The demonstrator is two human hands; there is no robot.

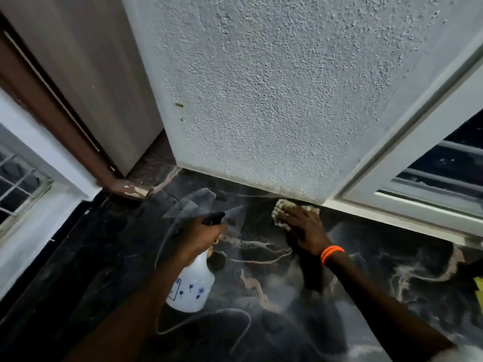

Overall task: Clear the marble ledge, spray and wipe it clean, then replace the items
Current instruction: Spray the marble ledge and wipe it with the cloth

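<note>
The black marble ledge (pixel 366 270) with pale veins fills the lower half of the head view. My left hand (pixel 206 236) grips the neck of a white spray bottle (pixel 192 286) with a black nozzle that points toward the far wall. My right hand (pixel 304 228), an orange band on its wrist, presses flat on a beige cloth (pixel 281 211). The cloth lies on the ledge right at the foot of the textured wall. Most of the cloth is hidden under the hand.
A rough white wall (pixel 274 100) rises behind the ledge. A white window frame (pixel 418 189) stands at the right, a brown door frame (pixel 78 142) at the left, and another barred window (pixel 18 184) at the far left. Something yellow (pixel 479 291) shows at the right edge.
</note>
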